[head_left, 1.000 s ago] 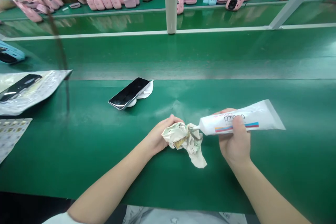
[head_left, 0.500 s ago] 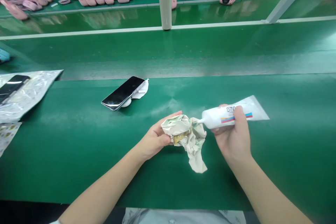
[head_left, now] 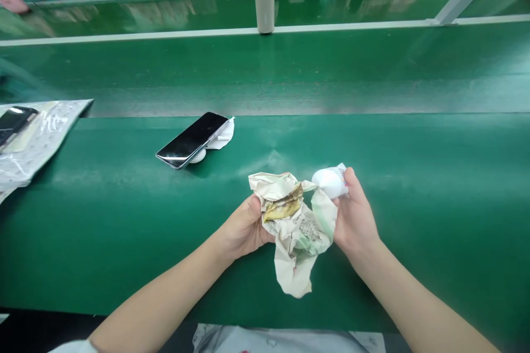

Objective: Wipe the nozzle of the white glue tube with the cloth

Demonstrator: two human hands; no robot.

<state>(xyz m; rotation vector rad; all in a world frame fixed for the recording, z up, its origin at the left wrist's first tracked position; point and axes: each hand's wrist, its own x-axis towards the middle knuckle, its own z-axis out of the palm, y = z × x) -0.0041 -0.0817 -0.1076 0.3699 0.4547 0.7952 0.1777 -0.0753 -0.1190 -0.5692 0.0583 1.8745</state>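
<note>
Left hand is closed around a crumpled paper wad, stained yellow-brown, thumb on top, a loose tail hanging towards the person. Right hand is curled around a white squeeze tube, which is seen end-on with only its rounded shoulder showing. The tube touches the wad's right edge; its nozzle is hidden in the folds. Judged step: wiping the tube's tip in the paper, held just above the green conveyor belt. The next move calls for a firm grip on the wad and a clean fold against the tip, without squeezing the tube. A black smartphone lies well apart, far left.
</note>
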